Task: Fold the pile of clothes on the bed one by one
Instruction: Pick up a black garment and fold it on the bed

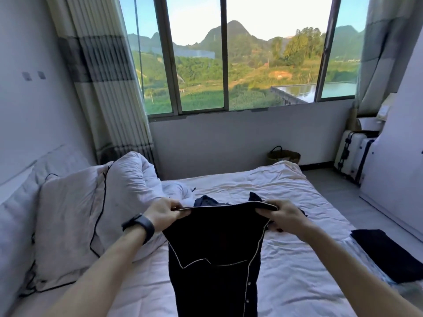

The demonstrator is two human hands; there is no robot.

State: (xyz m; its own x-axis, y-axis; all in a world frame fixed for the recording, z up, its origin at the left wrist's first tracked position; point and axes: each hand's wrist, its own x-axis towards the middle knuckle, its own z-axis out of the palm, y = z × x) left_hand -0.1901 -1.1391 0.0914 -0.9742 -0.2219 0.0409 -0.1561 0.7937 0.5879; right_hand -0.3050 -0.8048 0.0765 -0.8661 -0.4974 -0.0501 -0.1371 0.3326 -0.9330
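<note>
A dark navy shirt [215, 252] with pale piping and buttons hangs in front of me above the bed [297, 259]. My left hand [166, 216] pinches its top edge on the left. My right hand [283, 215] pinches the same edge on the right, so the edge stretches between them. Behind the shirt, more dark clothing [210, 200] lies on the white sheet, partly hidden. A folded dark garment [386, 255] rests at the bed's right edge.
White pillows [68, 225] and a bunched duvet [132, 177] fill the bed's left side. A woven basket [283, 155] stands under the window. Suitcases [352, 154] stand at the right wall, with grey floor between them and the bed.
</note>
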